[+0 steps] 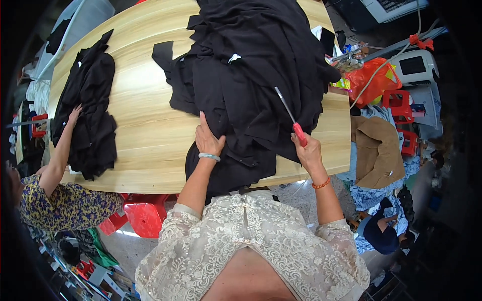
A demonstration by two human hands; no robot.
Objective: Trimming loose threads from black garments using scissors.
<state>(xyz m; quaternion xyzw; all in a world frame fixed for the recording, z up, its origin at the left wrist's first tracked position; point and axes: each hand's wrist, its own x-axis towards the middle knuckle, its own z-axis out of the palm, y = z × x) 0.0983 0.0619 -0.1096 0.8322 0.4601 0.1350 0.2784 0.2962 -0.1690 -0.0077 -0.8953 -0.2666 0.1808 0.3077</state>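
Observation:
A large heap of black garments [246,65] covers the middle of the table, its near part hanging toward my lap. My left hand [208,140] lies flat on the near side of this heap, fingers stretched out and holding nothing. In my right hand [309,153] is a red-handled screwdriver [286,106]; my fingers are closed round its handle. The metal shaft points up and away to the left over the black cloth. Whether its tip touches the cloth I cannot tell. A small white label [234,58] shows on the heap.
The wooden table [135,100] curves around the heap. At left, a co-worker's hand [75,115] rests on another black garment [93,100]. Red stools [145,215] stand below the near edge. A brown garment [376,150] and a red bag [371,80] lie at right.

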